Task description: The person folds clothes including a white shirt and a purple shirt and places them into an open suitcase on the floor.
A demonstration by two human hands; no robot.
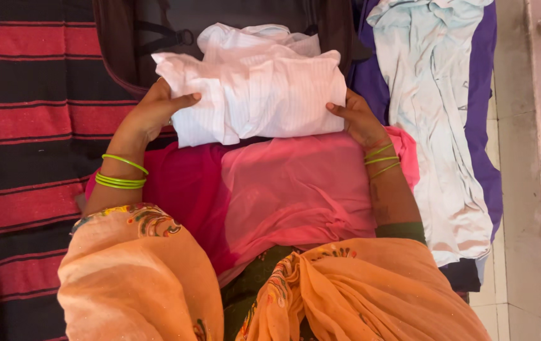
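Folded white shirt (255, 88) sits gripped between our left hand (153, 110) and right hand (360, 120), fingers closed on its ends; loosely stacked, it may unfold over the pink cloth (283, 189).

Both arms reached forward, forearms bare, green bangles at each wrist. The left hand (157, 110) curled inward, thumb lying across the top — the right hand (360, 120) mirrored it, fingers closed in a grip.

Folded white striped shirt (264, 91), crumpled, atop pink cloth (296, 189).
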